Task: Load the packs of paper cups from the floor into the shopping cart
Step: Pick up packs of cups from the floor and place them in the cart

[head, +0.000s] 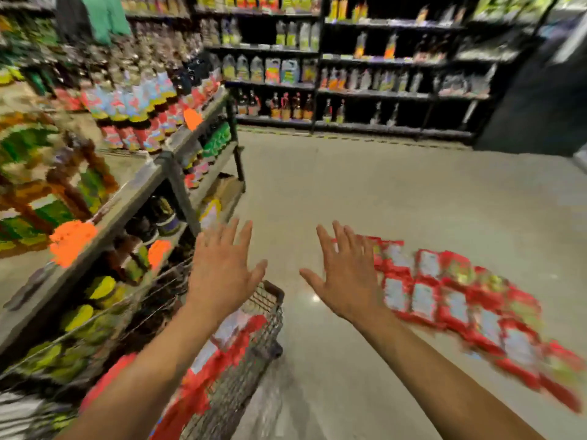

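Over floor (349,192), left hand (222,268), right hand (346,274) spread, grip empty.

Red-and-white plastic packs (425,300): motion-blurred, print unreadable; grey wire shopping cart (252,352): cut by bottom edge, partly hidden behind left forearm (152,369); shelf bottles (133,100): smeared, labels illegible.
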Demonstrator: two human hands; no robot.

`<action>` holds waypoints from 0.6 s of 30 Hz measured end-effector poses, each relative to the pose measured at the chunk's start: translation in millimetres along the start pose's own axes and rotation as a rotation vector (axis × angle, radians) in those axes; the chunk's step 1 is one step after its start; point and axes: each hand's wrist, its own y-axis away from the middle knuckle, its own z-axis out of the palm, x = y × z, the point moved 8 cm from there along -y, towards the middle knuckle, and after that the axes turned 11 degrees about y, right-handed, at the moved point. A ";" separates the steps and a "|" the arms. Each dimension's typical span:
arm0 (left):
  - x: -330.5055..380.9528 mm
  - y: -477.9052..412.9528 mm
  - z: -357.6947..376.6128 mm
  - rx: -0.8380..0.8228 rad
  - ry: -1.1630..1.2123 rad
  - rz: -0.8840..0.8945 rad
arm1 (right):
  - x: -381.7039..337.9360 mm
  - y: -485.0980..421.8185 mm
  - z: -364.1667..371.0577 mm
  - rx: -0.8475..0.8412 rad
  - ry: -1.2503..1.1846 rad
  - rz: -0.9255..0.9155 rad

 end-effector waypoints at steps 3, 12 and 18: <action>90.7 -25.0 14.7 -0.014 0.045 0.143 | 91.0 25.7 -1.2 -0.007 -0.020 0.137; 316.2 -59.1 82.6 -0.039 0.030 0.335 | 293.8 90.1 15.9 -0.039 0.001 0.267; 375.6 -75.6 120.2 -0.036 0.013 0.328 | 359.8 91.1 54.0 -0.135 -0.056 0.280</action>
